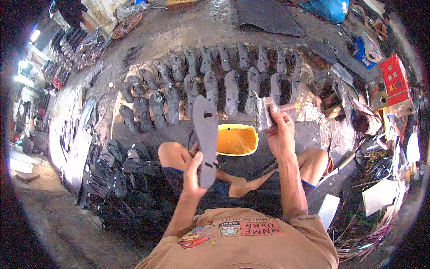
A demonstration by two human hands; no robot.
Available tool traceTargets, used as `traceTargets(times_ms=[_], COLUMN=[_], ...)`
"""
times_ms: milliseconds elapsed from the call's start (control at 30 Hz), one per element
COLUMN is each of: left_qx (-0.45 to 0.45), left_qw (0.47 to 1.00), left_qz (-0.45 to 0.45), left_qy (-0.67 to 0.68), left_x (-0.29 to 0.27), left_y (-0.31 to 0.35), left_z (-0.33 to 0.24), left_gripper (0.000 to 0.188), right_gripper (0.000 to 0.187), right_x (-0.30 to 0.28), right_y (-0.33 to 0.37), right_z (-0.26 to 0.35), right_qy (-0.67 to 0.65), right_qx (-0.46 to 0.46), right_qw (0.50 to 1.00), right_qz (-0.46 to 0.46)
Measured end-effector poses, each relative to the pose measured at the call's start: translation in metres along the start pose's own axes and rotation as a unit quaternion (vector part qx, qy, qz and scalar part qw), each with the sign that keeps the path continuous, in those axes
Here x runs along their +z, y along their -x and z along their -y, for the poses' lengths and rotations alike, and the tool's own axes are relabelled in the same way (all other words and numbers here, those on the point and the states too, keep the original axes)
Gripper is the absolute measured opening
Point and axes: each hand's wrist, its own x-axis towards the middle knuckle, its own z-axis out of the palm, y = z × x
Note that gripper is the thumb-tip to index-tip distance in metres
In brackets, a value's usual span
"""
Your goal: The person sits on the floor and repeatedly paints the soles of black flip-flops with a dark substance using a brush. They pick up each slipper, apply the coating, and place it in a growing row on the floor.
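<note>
My left hand point(193, 172) grips a grey sandal sole point(205, 134) near its lower end. The sole stands almost upright, its flat face turned toward me, with dark slots at top and bottom. My right hand point(281, 127) is closed around a flat brush point(263, 114) with a crusted grey head, thumb on top. Between the hands, a little beyond them, sits a yellow tub point(256, 136) with amber liquid in it. The brush is above and right of the tub, apart from the sole.
Several rows of dark sandal soles point(231, 89) lie on a board ahead. More black sandals point(114, 179) are heaped at my left. On the right are a red box point(396, 80), papers point(380, 195) and scraps. A dark sheet point(268, 18) lies at the far side.
</note>
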Motion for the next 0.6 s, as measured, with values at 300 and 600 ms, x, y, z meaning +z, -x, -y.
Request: traceTargets(times_ms=[300,600], left_qx=[0.057,0.088], left_qw=[0.991,0.972], left_qz=[0.117,0.112], left_qy=[-0.009,-0.186], left_x=[0.044,0.031], left_y=[0.011,0.016], left_z=[0.014,0.024], left_gripper=[0.057,0.061], right_gripper=[0.017,0.031], right_x=[0.073,0.079], right_y=[-0.015,-0.007], right_z=[-0.004,0.018], right_qy=[0.251,0.268], right_qx=[-0.273,-0.203], right_qw=[0.927,0.939], right_qz=[-0.060,-0.067])
